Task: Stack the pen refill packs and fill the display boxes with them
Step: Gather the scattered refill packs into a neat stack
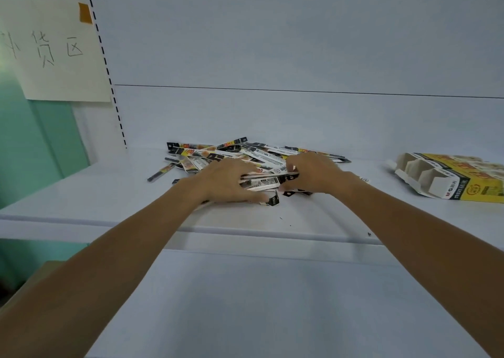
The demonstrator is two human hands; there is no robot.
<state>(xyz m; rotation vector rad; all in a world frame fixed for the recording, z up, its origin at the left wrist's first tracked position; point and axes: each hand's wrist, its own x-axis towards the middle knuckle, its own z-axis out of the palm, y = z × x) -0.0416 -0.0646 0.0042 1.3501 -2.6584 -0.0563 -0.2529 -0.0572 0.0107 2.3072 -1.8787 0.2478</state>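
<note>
Gripping refill packs (266,181); display box (436,185) nearby

Bare left forearm (122,254) and bare right forearm (409,229) reach in from the lower corners, crossing the front edge of the white shelf (81,194). The bare left grip (229,180) lies palm down, fingers bent, thumb stretched low. The bare right grip (313,174) faces it, thumb and fingers pinching the slim black-and-white refill packs (266,181) held between both.
</note>
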